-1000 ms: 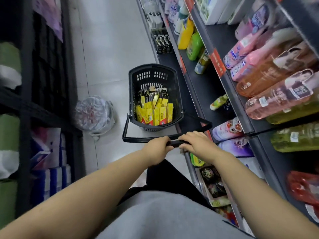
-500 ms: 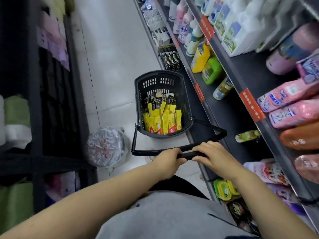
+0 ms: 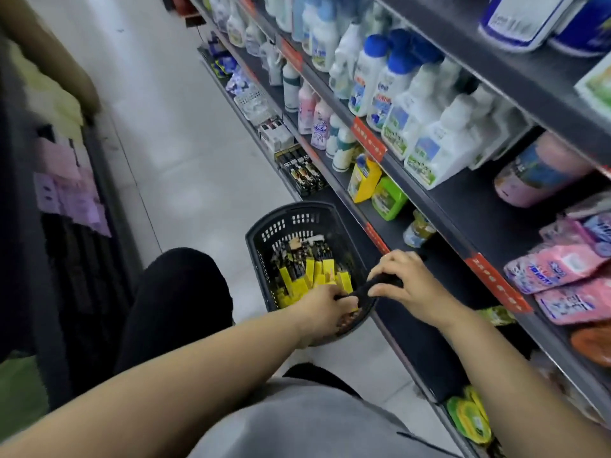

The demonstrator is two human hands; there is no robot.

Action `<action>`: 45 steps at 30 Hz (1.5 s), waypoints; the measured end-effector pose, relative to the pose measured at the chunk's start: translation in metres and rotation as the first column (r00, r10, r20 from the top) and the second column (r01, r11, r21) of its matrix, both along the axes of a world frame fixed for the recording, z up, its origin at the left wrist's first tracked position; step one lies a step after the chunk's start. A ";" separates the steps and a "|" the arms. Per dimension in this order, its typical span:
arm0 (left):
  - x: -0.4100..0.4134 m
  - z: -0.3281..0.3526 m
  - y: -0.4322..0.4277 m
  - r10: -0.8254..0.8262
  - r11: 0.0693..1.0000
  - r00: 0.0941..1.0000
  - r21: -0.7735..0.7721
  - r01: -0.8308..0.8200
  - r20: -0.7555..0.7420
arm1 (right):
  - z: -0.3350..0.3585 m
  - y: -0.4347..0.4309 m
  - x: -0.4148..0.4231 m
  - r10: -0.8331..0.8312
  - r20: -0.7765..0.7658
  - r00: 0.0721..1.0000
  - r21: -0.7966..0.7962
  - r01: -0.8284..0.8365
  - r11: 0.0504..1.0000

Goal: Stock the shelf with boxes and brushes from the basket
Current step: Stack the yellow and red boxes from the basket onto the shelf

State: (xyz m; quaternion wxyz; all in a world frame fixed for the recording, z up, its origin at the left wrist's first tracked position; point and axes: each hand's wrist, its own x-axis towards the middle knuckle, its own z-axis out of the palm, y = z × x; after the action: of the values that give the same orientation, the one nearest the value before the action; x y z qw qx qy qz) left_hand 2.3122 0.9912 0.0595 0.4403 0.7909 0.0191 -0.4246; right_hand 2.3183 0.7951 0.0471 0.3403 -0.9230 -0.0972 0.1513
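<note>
Head view: the black plastic basket (image 3: 291, 223) sits low in the aisle, just beside the base of the shelf (image 3: 469, 206) on the person's right; whether it rests on the floor (image 3: 185, 160) cannot be determined. The basket holds yellow boxes (image 3: 317, 272) standing on end at the near side, with dark brush packs (image 3: 297, 256) behind them toward the far wall. The black handle (image 3: 385, 281) crosses the near rim; the left hand (image 3: 322, 307) is at the near rim with its fingers curled down round one end of the handle; the right hand (image 3: 406, 285) grips the handle's raised part, fingers wrapped over it and thumb underneath. Both forearms extend forward from the bottom edge; a knee in black trousers (image 3: 178, 292) is to the left of the basket. On the shelf: white bottles (image 3: 426, 143) on the upper tier; a yellow bottle (image 3: 363, 178) and a green container (image 3: 388, 198) on the middle tier; pink pouches (image 3: 562, 269) at right; black packs (image 3: 302, 171) on the bottom tier beyond the basket. The frame is motion-blurred; labels are unreadable.
</note>
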 end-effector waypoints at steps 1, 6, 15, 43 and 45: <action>0.013 0.002 0.006 0.006 1.000 1.000 -0.008 -0.006 -0.020 | -0.001 0.007 0.010 -0.062 0.004 0.998 0.034 0.061 0.998; 0.096 0.005 0.043 0.032 0.993 0.996 -0.108 -0.040 -0.081 | -0.009 0.055 0.064 -0.424 -0.030 0.905 0.166 0.423 0.891; 0.301 -0.057 0.107 -0.379 0.914 0.856 0.285 0.288 0.352 | -0.067 0.155 0.148 -0.754 -0.204 0.625 0.042 0.775 0.631; 0.325 -0.366 0.142 -0.655 0.336 -0.013 0.307 0.890 0.755 | -0.391 0.197 0.123 -0.845 -0.378 0.377 -0.136 0.881 0.454; 0.318 -0.399 0.129 -0.689 0.302 0.011 0.274 0.913 0.724 | -0.430 0.189 0.122 -0.853 -0.337 0.399 -0.182 0.861 0.474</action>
State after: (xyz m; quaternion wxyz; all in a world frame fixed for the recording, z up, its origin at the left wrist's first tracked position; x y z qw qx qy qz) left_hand 2.6299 1.1198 -0.3391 0.1800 0.6743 -0.6780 -0.2308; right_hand 2.4407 0.9838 -0.3833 0.3910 -0.7885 0.4564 0.1308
